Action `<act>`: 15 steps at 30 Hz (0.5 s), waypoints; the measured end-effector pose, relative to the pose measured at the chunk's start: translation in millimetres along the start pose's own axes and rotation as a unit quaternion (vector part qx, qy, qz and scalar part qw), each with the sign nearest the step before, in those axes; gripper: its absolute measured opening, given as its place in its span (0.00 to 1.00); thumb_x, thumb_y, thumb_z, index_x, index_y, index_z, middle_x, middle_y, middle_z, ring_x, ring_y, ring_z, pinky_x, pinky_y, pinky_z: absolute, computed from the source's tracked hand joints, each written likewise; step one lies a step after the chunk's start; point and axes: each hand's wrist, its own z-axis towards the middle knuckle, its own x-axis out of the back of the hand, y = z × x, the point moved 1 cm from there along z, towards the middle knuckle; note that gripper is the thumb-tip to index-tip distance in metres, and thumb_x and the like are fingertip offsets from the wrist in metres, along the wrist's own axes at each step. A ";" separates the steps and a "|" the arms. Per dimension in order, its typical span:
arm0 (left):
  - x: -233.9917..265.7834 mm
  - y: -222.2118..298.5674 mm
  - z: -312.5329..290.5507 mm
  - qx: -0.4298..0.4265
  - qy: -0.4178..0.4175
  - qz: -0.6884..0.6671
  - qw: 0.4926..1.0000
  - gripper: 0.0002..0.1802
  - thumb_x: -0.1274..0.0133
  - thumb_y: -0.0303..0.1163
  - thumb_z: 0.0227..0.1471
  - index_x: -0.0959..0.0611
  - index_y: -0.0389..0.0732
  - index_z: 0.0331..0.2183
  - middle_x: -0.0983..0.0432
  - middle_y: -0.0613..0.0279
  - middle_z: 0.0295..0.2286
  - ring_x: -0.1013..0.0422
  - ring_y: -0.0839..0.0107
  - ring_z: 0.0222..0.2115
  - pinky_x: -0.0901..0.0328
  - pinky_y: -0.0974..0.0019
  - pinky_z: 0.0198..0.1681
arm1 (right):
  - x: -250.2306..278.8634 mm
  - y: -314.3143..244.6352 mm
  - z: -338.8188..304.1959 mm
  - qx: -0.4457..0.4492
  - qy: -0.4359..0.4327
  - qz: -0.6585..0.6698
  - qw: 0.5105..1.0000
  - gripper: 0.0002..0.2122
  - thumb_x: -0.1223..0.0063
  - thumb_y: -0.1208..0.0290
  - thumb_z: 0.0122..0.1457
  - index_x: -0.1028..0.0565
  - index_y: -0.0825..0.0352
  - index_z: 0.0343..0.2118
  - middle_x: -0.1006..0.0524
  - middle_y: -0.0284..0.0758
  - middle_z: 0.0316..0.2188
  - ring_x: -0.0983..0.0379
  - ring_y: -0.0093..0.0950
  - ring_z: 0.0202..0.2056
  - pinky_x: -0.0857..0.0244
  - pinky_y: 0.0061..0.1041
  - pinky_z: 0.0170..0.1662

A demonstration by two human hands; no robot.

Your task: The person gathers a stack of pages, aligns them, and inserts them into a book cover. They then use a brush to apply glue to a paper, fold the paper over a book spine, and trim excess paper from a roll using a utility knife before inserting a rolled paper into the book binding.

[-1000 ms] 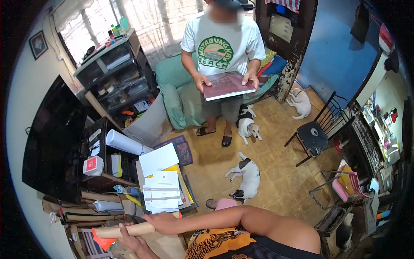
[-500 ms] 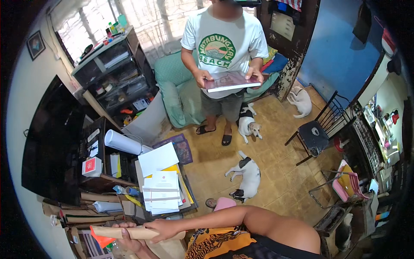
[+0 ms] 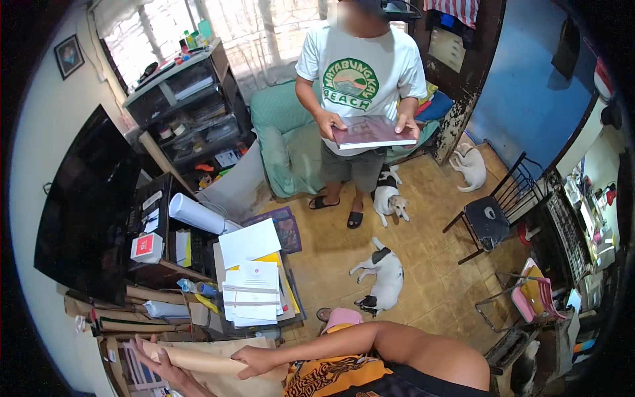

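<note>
A length of brown paper (image 3: 198,360), folded or loosely rolled, lies across my two hands at the lower left. Its left end rests between the thumb and the outstretched fingers of my left hand (image 3: 165,372). Closed around the other end is my right hand (image 3: 256,361), its arm reaching in from the right. A flatter brown sheet shows behind and below the roll. Just beyond, a stack of white papers (image 3: 251,298) with bands across it sits on a pile of folders. Across the room a person holds a dark red book (image 3: 374,132) in both hands.
Dogs lie on the tiled floor, one black-and-white dog (image 3: 383,278) close by. A black chair (image 3: 486,215) and a pink folding chair (image 3: 536,291) stand right. At left are a television (image 3: 79,212), a white paper roll (image 3: 198,213) and upright folders (image 3: 152,294).
An orange piece at the paper's left end is out of sight. My left hand's fingers have straightened, and more brown paper shows behind the roll. The view has shifted slightly.
</note>
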 end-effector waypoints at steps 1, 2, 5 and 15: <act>9.2 -4.8 4.2 -0.001 0.002 -0.001 1.000 0.39 0.46 0.32 0.47 0.45 0.40 0.58 0.46 0.52 0.56 0.36 0.61 0.45 0.38 0.59 0.48 | -7.5 3.6 -1.3 0.001 -0.001 -0.002 1.000 0.25 0.42 0.63 0.44 0.33 0.75 0.43 0.26 0.48 0.31 0.28 0.37 0.31 0.36 0.33 0.34; 14.4 -10.9 7.8 0.050 -0.056 -0.016 0.997 0.37 0.47 0.31 0.47 0.42 0.39 0.57 0.43 0.51 0.53 0.35 0.63 0.41 0.37 0.61 0.46 | -14.4 7.6 -3.2 0.005 0.049 0.032 0.998 0.27 0.42 0.63 0.45 0.34 0.73 0.47 0.27 0.45 0.33 0.28 0.34 0.31 0.35 0.31 0.34; 10.6 -19.5 2.8 0.126 -0.112 -0.071 0.983 0.32 0.47 0.28 0.46 0.37 0.37 0.53 0.36 0.51 0.48 0.33 0.69 0.35 0.36 0.66 0.42 | -19.6 -1.8 -11.2 -0.001 0.043 0.206 0.978 0.30 0.43 0.64 0.47 0.39 0.70 0.53 0.28 0.39 0.36 0.29 0.28 0.32 0.35 0.26 0.34; -8.4 -64.3 -39.8 0.216 -0.182 -0.100 0.954 0.23 0.51 0.21 0.43 0.29 0.35 0.46 0.29 0.54 0.39 0.30 0.70 0.28 0.33 0.69 0.34 | -34.2 89.5 -20.1 -0.095 -0.066 0.528 0.841 0.12 0.52 0.66 0.57 0.30 0.66 0.42 0.29 0.29 0.31 0.32 0.16 0.34 0.36 0.17 0.36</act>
